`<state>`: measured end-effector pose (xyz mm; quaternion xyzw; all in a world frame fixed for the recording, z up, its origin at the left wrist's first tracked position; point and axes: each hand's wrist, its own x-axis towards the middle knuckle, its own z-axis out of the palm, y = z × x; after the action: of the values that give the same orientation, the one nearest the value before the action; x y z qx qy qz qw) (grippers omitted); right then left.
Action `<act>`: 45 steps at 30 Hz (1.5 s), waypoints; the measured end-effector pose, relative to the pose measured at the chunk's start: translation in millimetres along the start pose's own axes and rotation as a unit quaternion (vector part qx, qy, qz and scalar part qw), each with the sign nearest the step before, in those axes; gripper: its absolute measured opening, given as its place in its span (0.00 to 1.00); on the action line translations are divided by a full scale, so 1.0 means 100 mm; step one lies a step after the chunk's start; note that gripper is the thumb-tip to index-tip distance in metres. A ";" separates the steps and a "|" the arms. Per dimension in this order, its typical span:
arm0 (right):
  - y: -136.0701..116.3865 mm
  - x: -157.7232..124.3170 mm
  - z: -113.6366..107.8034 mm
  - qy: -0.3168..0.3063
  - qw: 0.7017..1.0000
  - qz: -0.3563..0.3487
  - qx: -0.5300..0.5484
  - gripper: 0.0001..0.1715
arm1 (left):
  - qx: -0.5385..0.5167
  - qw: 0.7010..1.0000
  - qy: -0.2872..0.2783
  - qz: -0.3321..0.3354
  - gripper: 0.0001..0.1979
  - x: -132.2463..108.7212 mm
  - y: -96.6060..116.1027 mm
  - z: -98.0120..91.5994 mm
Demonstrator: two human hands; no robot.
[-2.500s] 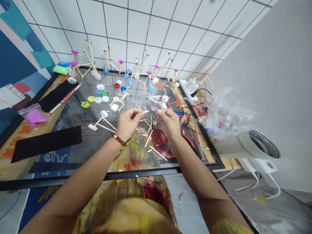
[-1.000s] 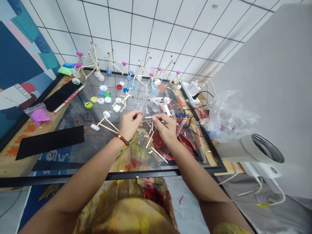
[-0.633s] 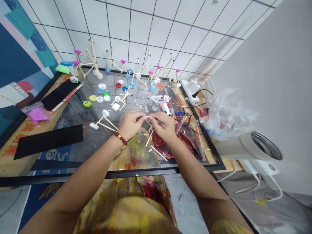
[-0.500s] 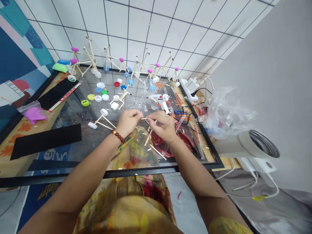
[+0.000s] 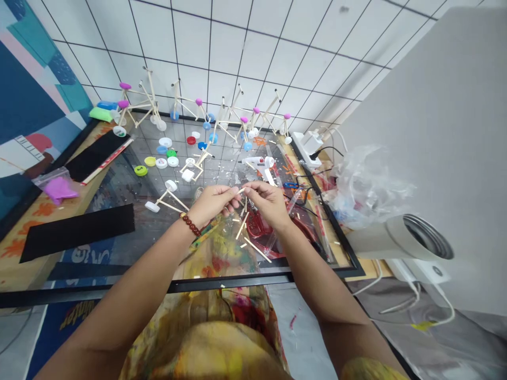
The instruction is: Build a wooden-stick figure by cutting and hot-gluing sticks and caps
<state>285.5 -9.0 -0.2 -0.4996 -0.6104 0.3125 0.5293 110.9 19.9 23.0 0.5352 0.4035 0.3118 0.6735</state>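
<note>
My left hand (image 5: 214,202) and my right hand (image 5: 267,200) meet over the glass table top (image 5: 130,184), fingertips pinched together on a short wooden stick (image 5: 240,190). A bead bracelet sits on my left wrist. Several loose sticks (image 5: 242,226) lie just under my hands, above red scissors (image 5: 257,227). A white glue gun (image 5: 259,162) lies just beyond my right hand. A half-built stick frame with white caps (image 5: 165,195) lies left of my left hand.
Several stick models with pink tops (image 5: 237,119) stand along the tiled wall. Coloured bottle caps (image 5: 160,157) lie mid-table. Black strips (image 5: 75,232) lie at left, with a power strip (image 5: 311,143), a crumpled plastic bag (image 5: 368,187) and a white cylinder (image 5: 404,237) at right.
My hands, a little apart 2.5 s ago, have closed together and now both pinch the same short stick. The view has shifted slightly.
</note>
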 end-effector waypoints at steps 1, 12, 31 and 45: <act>0.00 0.00 0.00 0.000 1.000 -0.017 -0.023 0.11 | -0.002 1.000 -0.007 -0.010 0.13 -0.01 -0.01 0.01; -0.07 -0.04 0.03 0.016 0.968 -0.151 -0.197 0.06 | 0.165 0.982 0.067 0.061 0.16 0.04 -0.12 0.02; 0.05 0.03 0.01 0.008 0.998 -0.044 -0.035 0.12 | -0.153 0.983 -0.011 -0.104 0.10 0.03 -0.03 -0.06; 0.00 0.01 0.04 0.036 0.998 0.009 -0.052 0.12 | -0.090 0.991 0.099 0.026 0.06 0.04 -0.08 0.04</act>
<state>281.7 -7.9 -1.0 -0.5426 -0.6021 0.2666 0.5215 116.2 19.8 14.4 0.4493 0.4244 0.4162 0.6670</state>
